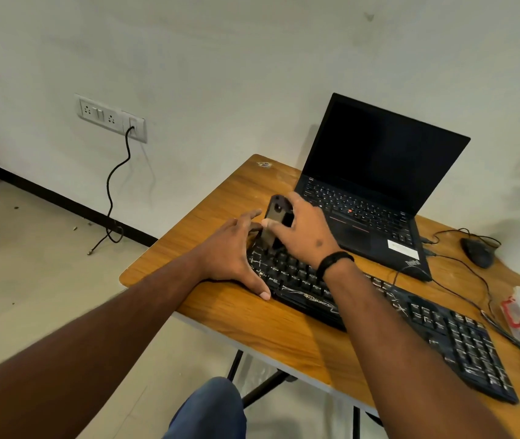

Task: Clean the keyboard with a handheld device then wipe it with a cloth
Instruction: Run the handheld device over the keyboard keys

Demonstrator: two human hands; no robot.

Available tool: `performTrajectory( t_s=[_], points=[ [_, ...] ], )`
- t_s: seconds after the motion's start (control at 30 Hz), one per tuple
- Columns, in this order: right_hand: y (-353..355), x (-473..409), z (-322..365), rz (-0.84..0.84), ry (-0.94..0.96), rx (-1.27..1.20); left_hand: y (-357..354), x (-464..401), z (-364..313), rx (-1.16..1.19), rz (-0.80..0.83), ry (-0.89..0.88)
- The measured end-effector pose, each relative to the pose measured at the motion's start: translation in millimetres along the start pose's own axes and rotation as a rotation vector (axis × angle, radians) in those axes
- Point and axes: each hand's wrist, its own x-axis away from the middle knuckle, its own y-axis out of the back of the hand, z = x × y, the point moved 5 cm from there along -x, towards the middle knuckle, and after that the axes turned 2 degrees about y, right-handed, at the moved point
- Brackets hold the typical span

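Black keyboard (379,308) lying on the wooden surface (252,321), in front of a laptop (376,185); right hand (303,232) gripping a dark handheld cleaner (276,221) over its left end; left hand (236,251) flat, fingers straight, holding that end.

Handheld device (276,221) blurred, half-hidden

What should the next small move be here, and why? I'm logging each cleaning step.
Probably sweep the handheld device rightward along the keyboard. The right hand grips it upright over the keyboard's left end, the left hand steadies that end, and the remaining keys stretch right.
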Motion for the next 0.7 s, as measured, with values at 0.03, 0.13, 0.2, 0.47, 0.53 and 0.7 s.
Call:
performTrajectory(
  t_s=[0.03,0.13,0.2,0.47,0.53,0.7],
  points=[
    [3,-2,3,-0.084,0.025,0.070,0,0,0,0.007,-0.002,0.001],
    [-1,-6,6,-0.029,-0.007,-0.168,0,-1,2,0.007,-0.029,0.003],
    [-6,-6,4,0.007,-0.031,-0.163,0,-1,3,0.010,-0.041,-0.001],
    [-2,-5,-13,-0.038,-0.102,-0.148,0,-1,1,0.001,-0.015,-0.003],
    [7,-5,-14,-0.144,-0.095,0.027,0,-1,0,-0.002,-0.013,-0.005],
    [6,4,-20,0.056,-0.136,-0.263,0,0,0,0.001,-0.007,-0.003]
  ],
)
